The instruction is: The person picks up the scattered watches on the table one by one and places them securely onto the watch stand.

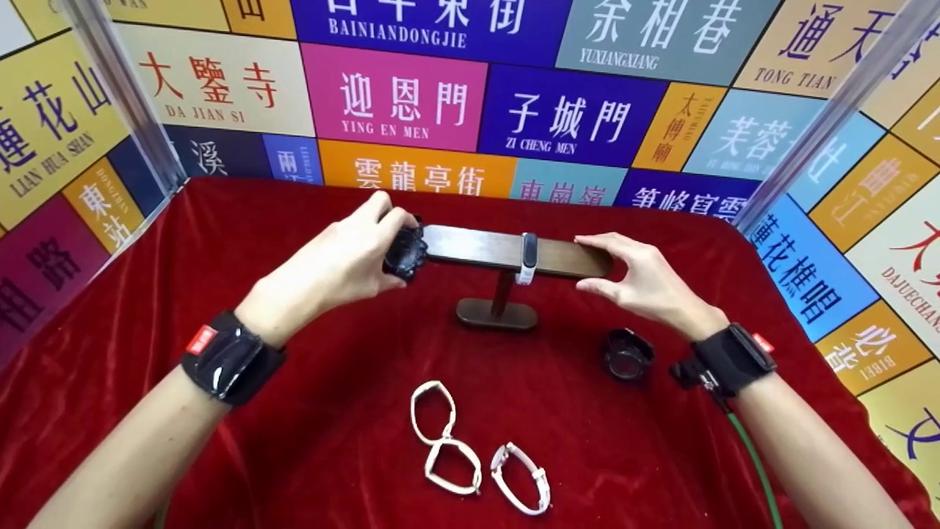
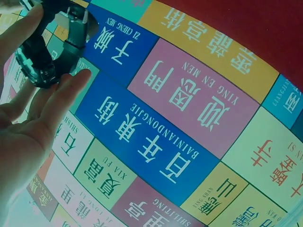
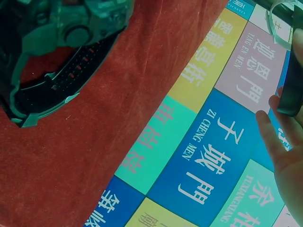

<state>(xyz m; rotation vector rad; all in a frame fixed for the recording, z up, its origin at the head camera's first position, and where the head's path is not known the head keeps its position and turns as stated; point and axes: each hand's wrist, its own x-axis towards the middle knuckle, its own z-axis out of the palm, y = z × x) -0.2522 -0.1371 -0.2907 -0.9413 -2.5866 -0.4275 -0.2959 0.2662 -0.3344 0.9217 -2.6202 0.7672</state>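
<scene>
A T-shaped watch display stand (image 1: 470, 246) with a long dark bar stands on the red cloth. At the bar's left end my left hand (image 1: 330, 253) holds a black watch (image 1: 406, 253) between thumb and fingers. Its strap forms a loop (image 2: 73, 47) in the left wrist view. The bar's right end lies between the thumb and fingers of my right hand (image 1: 650, 283), which grips it. Around the bar, closer to that hand, sits a fitness band (image 1: 529, 253) with a dark face and white strap. Part of the bar's end (image 3: 291, 90) shows in the right wrist view.
Another black watch (image 1: 628, 355) lies on the red cloth (image 1: 330, 441) below my right hand. Nearer the front are a pale strap in two loops (image 1: 453, 467) and a white watch (image 1: 520, 479). Clear posts and a sign-covered wall (image 1: 396, 95) stand behind.
</scene>
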